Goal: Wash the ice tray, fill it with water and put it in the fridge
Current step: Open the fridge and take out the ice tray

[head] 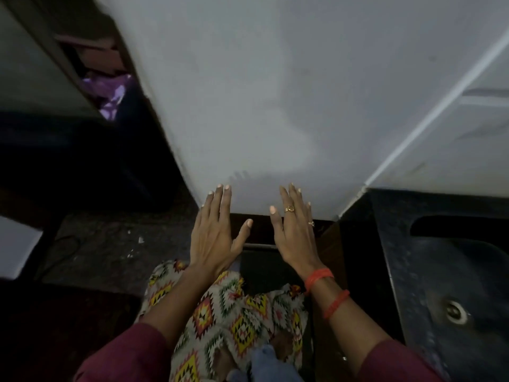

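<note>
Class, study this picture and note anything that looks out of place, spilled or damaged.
White scraps lie scattered on the dark floor left of the left hand, like litter. Nothing looks spilled or damaged. That hand and the right hand are open and hold nothing.

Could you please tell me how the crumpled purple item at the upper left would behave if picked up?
The purple item looks crumpled and folded, so it is probably floppy, not stiff. Its sheen suggests thin plastic, likely light and somewhat slippery. Whether it holds anything is not visible.
</note>
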Demonstrator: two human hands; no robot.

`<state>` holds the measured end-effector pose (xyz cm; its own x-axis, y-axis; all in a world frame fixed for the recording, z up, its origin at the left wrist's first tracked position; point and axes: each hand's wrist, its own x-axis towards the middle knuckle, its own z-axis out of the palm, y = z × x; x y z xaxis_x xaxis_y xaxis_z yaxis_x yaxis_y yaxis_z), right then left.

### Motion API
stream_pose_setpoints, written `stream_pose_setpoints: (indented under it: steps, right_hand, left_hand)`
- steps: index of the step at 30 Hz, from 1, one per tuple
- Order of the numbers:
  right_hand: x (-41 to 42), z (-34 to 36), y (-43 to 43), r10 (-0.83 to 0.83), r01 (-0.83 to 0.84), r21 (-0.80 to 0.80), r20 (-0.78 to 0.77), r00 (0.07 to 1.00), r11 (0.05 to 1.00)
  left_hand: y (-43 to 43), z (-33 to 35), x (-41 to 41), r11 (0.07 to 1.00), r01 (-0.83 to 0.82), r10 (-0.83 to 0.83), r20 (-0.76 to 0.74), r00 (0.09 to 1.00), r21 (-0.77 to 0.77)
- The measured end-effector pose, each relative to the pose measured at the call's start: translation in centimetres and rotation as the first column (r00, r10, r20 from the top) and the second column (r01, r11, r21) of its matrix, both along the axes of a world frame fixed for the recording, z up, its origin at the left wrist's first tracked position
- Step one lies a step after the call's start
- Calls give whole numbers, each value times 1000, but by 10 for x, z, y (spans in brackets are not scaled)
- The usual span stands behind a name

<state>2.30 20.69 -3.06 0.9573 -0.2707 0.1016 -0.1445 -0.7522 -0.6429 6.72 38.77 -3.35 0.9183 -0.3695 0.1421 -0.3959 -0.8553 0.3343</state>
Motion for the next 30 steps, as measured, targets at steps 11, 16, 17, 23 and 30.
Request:
stream_pose_setpoints:
  steps: [11, 16, 17, 23, 30]
  right_hand:
    - [17, -2, 138, 275, -274, 19, -20, 961, 961]
    - [16, -1, 198, 443, -441, 45, -33, 896, 896]
    - [16, -1, 209, 476, -474, 52, -37, 879, 879]
    - [9, -1, 263, 658, -653, 99, -32, 752, 751]
    - [-7, 2, 319, 829, -820, 136, -19, 558, 555]
  left_hand:
    - [145, -4, -35, 954, -298, 298, -2, 954, -26]
    - [201, -3, -65, 874, -485, 484, -19, 875, -41]
    - [211, -3, -72, 855, -517, 517, -15, 856, -43]
    - [259, 3, -113, 724, -689, 689, 21, 724, -29]
    - [292, 10, -174, 498, -867, 867, 37, 497, -26]
